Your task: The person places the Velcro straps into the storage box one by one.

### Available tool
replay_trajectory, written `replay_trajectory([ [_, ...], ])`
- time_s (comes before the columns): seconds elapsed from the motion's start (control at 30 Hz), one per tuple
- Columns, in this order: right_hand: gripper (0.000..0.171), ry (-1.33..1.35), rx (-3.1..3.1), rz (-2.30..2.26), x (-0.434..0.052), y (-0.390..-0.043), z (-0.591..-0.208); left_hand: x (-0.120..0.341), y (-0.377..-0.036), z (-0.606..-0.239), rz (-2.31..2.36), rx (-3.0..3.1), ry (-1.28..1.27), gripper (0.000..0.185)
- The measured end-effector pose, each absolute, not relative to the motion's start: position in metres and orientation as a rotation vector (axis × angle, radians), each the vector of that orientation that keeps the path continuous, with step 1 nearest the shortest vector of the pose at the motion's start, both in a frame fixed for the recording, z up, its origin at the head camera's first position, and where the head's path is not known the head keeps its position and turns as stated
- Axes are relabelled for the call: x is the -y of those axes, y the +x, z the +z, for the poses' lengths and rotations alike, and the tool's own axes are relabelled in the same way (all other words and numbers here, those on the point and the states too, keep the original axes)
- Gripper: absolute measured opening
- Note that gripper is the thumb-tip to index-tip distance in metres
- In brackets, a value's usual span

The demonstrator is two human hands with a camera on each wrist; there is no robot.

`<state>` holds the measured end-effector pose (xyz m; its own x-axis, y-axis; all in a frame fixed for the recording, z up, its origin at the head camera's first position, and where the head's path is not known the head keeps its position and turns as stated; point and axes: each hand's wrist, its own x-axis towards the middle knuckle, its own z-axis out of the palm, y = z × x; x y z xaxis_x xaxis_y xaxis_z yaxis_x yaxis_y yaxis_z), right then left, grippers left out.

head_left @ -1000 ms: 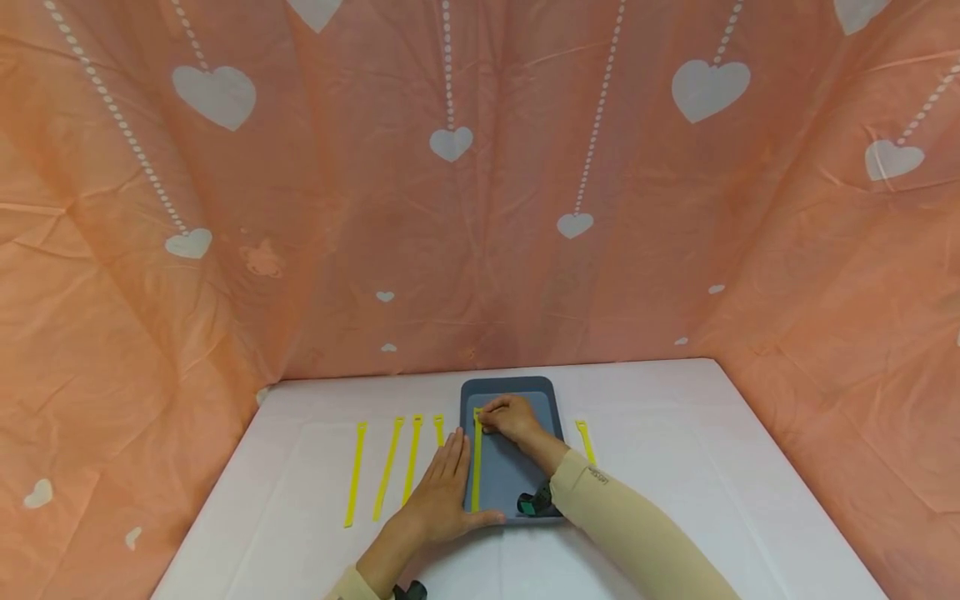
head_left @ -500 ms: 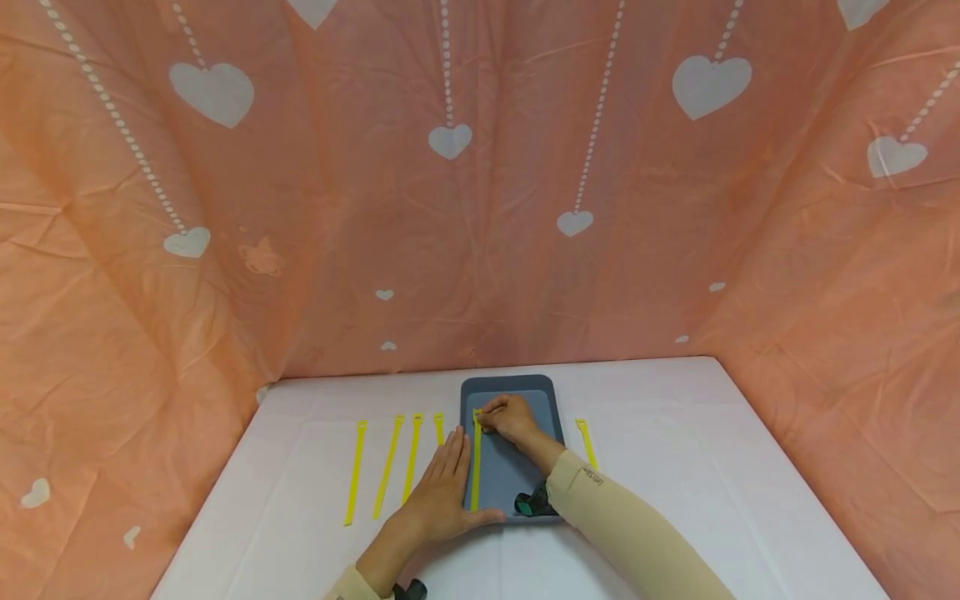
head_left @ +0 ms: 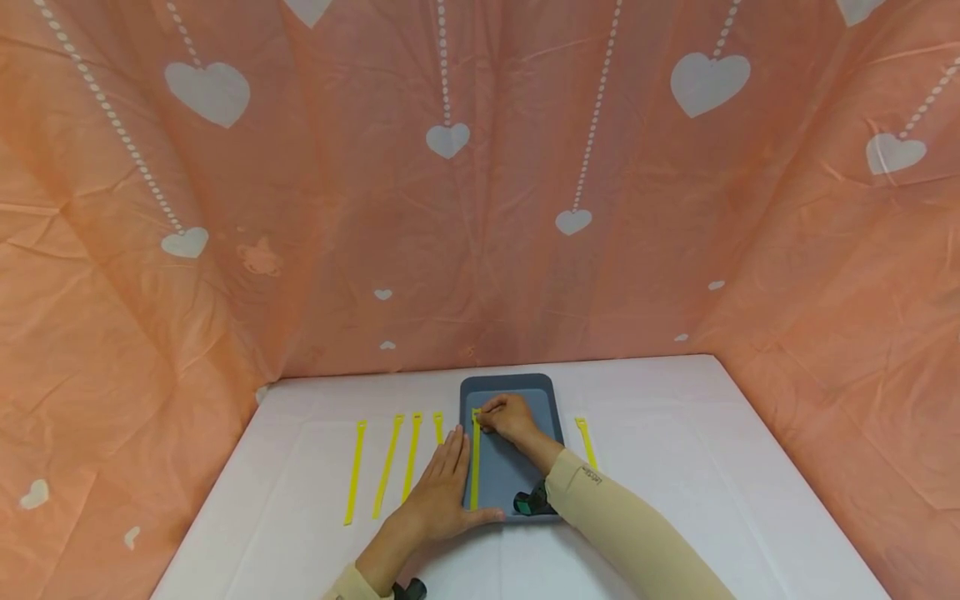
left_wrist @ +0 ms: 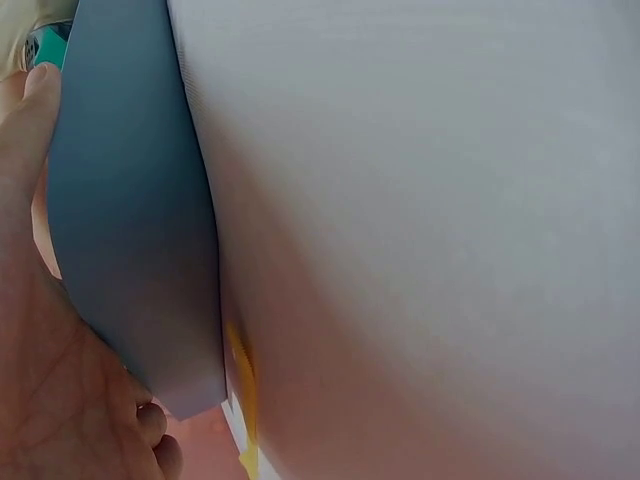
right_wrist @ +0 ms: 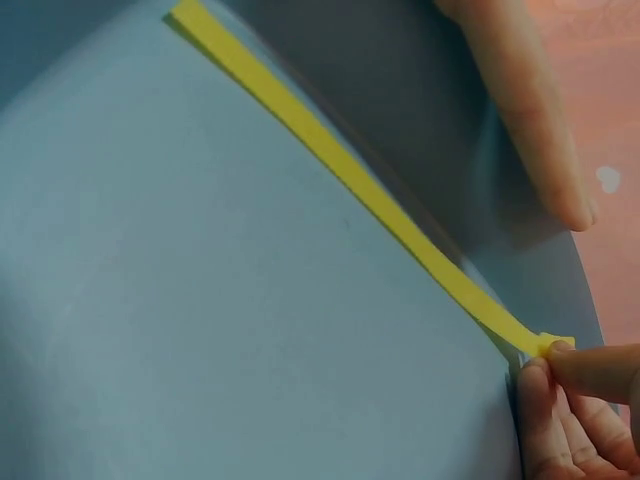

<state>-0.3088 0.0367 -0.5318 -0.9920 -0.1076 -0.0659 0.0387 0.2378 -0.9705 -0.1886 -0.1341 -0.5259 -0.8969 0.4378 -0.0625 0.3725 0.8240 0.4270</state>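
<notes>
A grey-blue tray [head_left: 525, 387] lies on the white table, with a long yellow strap [head_left: 475, 467] along its left side. My right hand [head_left: 508, 418] pinches the far end of this strap; the right wrist view shows the strap [right_wrist: 360, 190] running across the tray [right_wrist: 200, 300] to my fingertips [right_wrist: 560, 375]. My left hand [head_left: 442, 492] lies flat with straight fingers at the tray's left edge, thumb at its near corner. In the left wrist view the palm [left_wrist: 50, 400] rests against the tray's edge [left_wrist: 130, 230].
Several more yellow straps [head_left: 386, 467] lie in a row on the white table [head_left: 675, 500] left of the tray, and one [head_left: 586, 442] lies to its right. Orange heart-patterned cloth [head_left: 480, 183] encloses the table at the back and sides.
</notes>
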Motion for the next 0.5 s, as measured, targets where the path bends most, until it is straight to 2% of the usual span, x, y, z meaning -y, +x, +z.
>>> replay_trajectory([
  [0.5, 0.011, -0.071, -2.372, -1.880, -0.0362, -0.3086, -0.5320, 0.1348, -0.1892, -0.5307, 0.657, -2.875, 0.662, 0.136],
])
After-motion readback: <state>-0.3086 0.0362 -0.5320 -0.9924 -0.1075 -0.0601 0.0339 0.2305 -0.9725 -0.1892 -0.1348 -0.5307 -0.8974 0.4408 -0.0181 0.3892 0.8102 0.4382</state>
